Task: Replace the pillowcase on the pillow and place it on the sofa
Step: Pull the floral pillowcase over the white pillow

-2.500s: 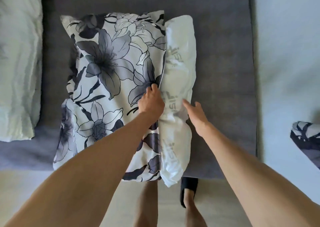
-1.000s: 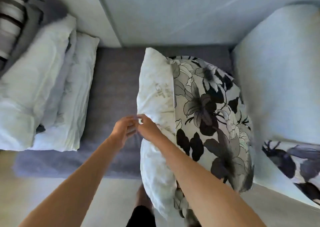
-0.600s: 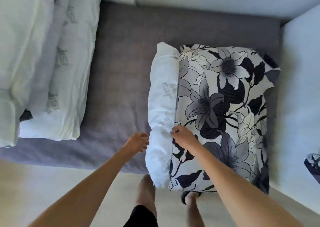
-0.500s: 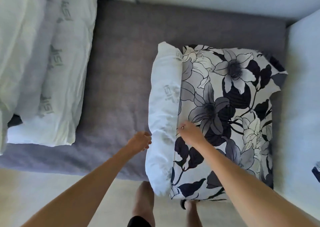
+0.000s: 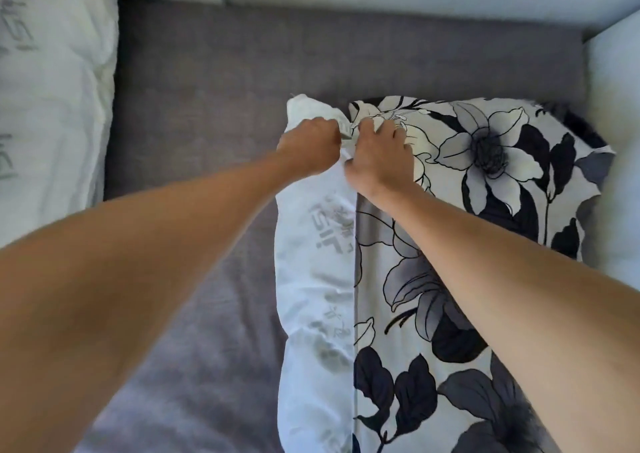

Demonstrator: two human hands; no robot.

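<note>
Hands [image 5: 344, 149], seemingly pinching pillowcase [image 5: 450, 210] far corner.

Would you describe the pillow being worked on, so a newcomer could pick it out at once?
Start at the grey sofa seat. The pillow lies on its right half, under the left hand and right hand. Unlike the plain white bedding at far left, it wears a black-and-white floral pillowcase, leaving a white strip exposed.

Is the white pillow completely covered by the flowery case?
No, a long strip of the white pillow sticks out left of the floral pillowcase, where both hands work at its far corner.
</note>
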